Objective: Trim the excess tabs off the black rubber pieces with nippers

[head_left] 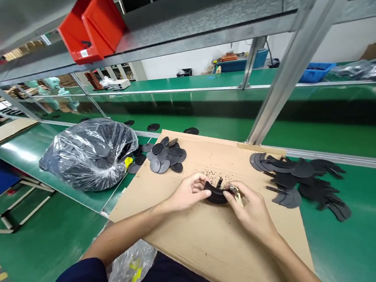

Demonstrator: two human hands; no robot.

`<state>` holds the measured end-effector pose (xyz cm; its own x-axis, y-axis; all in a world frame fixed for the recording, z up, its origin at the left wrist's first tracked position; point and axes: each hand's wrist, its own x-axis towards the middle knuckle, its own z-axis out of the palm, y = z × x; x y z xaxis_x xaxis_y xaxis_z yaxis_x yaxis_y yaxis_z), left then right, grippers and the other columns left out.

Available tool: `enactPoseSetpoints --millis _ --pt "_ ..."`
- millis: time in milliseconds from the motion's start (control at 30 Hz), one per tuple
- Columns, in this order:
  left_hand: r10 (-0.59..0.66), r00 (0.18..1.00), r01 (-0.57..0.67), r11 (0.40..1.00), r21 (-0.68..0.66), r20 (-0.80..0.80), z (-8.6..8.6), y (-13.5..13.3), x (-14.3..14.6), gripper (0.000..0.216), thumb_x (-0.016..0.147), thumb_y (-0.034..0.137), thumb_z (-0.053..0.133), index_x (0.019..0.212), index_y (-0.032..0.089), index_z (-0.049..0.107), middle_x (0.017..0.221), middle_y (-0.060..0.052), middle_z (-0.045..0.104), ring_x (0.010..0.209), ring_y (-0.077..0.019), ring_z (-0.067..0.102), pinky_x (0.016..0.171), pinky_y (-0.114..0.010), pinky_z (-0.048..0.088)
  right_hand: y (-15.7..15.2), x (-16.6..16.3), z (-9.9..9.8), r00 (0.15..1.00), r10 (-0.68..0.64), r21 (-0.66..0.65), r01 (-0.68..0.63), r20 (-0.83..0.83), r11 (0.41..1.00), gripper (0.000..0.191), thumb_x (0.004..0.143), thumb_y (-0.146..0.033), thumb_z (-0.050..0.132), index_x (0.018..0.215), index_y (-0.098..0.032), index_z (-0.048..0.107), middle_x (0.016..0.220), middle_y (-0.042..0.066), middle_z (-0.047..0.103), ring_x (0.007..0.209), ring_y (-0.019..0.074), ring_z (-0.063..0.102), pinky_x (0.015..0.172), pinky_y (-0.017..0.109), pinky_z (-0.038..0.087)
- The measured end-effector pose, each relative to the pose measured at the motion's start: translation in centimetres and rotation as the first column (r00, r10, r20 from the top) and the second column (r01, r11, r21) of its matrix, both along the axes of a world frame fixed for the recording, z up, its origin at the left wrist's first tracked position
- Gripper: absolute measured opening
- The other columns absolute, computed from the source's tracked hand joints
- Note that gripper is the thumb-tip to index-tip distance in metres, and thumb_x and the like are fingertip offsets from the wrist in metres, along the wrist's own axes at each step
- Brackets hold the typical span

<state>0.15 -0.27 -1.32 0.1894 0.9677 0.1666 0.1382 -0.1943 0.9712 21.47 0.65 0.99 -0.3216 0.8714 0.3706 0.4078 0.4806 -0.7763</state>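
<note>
Both hands meet over a brown cardboard sheet [197,245]. My left hand [191,193] is closed on one end of a curved black plastic part [216,195], thumb on top. My right hand [248,203] holds a small metal hand tool with a pale handle [237,193], perhaps cutters; its fingers also touch the part's right end. A short black stub stands up from the part's far edge. Tiny black scraps [212,174] lie scattered just beyond. A pile of black oval discs [166,155] sits at the sheet's far left, and black parts with stems [292,173] lie at the right.
A clear plastic bag of black discs [90,154] stands on the green table at left. A slanted metal post [287,71] rises behind the sheet. Overhead, a red bin [94,28] sits on a shelf. A blue tray [316,72] is at the back right.
</note>
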Motion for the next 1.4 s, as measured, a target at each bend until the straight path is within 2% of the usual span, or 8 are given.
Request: enactPoseSetpoints --millis 167,300,400,567,867,1067,1233,1400 --pt "0.134 0.971 -0.105 0.983 0.150 -0.200 1.0 0.2 -3.8 0.021 0.090 0.033 0.065 0.107 0.021 0.065 0.102 -0.008 0.072 0.089 -0.0202 0.070 0.084 -0.037 0.059 -0.3 0.2 0.2 0.996 -0.080 -0.047 0.078 -0.047 0.996 0.015 0.093 -0.034 0.055 0.091 -0.021 0.063 0.083 0.005 0.070 0.075 0.0201 0.064 0.072 0.031 0.050" --pt "0.449 0.637 -0.220 0.885 0.410 -0.627 0.9 1.9 -11.8 0.023 0.094 0.034 0.052 0.104 0.020 0.068 0.112 -0.012 0.070 0.112 -0.0299 0.063 0.104 -0.051 0.049 -0.1 0.7 0.4 0.990 -0.135 -0.063 0.131 -0.051 0.989 0.015 0.093 -0.034 0.055 0.089 -0.021 0.062 0.080 0.003 0.068 0.071 0.0190 0.062 0.069 0.029 0.048" --pt "0.361 0.469 -0.186 0.932 0.310 -0.806 0.7 2.5 -16.9 0.042 0.090 0.035 0.054 0.128 0.019 0.062 0.136 -0.016 0.061 0.130 -0.0347 0.053 0.111 -0.056 0.042 0.1 0.7 0.3 0.987 -0.151 -0.059 0.148 -0.060 0.987 0.014 0.092 -0.033 0.056 0.090 -0.021 0.062 0.082 0.004 0.069 0.074 0.0198 0.063 0.070 0.030 0.047" --pt "0.173 0.467 -0.112 0.984 0.136 -0.867 0.8 2.2 -19.3 0.057 0.086 0.034 0.058 0.141 0.022 0.053 0.150 -0.014 0.049 0.140 -0.0320 0.046 0.118 -0.051 0.037 0.3 0.5 0.0 0.987 -0.147 -0.039 0.144 -0.060 0.989 0.014 0.092 -0.034 0.057 0.090 -0.022 0.062 0.080 0.004 0.068 0.070 0.0194 0.060 0.068 0.030 0.047" --pt "0.264 0.494 -0.296 0.947 0.126 -0.828 2.6 1.6 -18.1 0.030 0.076 0.033 0.071 0.102 0.019 0.069 0.094 -0.006 0.061 0.093 -0.0263 0.062 0.088 -0.041 0.053 0.2 0.4 0.0 0.985 -0.156 -0.018 0.155 -0.080 0.988 0.012 0.093 -0.033 0.057 0.091 -0.022 0.062 0.083 0.005 0.070 0.074 0.0214 0.064 0.070 0.032 0.049" --pt "0.261 0.887 -0.202 0.961 0.187 -0.381 4.9 1.0 -10.1 0.027 0.085 0.042 0.072 0.099 0.020 0.065 0.093 -0.004 0.069 0.079 -0.0172 0.066 0.067 -0.027 0.053 -0.2 0.4 0.1 0.984 -0.125 -0.103 0.112 -0.127 0.988 0.012 0.091 -0.032 0.059 0.089 -0.021 0.062 0.082 0.004 0.069 0.073 0.0193 0.063 0.071 0.031 0.050" --pt "0.154 0.986 -0.125 0.930 0.347 -0.058 2.1 1.1 -0.2 0.023 0.089 0.036 0.071 0.102 0.019 0.066 0.095 -0.005 0.072 0.086 -0.0160 0.069 0.079 -0.028 0.057 -0.4 0.4 0.7 0.983 -0.100 -0.170 0.073 -0.155 0.983 0.013 0.091 -0.033 0.060 0.090 -0.020 0.062 0.084 0.003 0.068 0.075 0.0181 0.061 0.072 0.029 0.051" --pt "0.238 0.968 -0.178 0.871 0.457 -0.076 -1.1 0.6 2.0 0.019 0.091 0.030 0.069 0.107 0.020 0.068 0.096 -0.006 0.071 0.092 -0.0183 0.066 0.083 -0.032 0.054 -0.7 0.3 0.8 0.994 -0.024 -0.193 0.003 -0.105 0.981 0.010 0.090 -0.030 0.062 0.092 -0.020 0.063 0.086 0.002 0.068 0.074 0.0168 0.060 0.071 0.028 0.051"
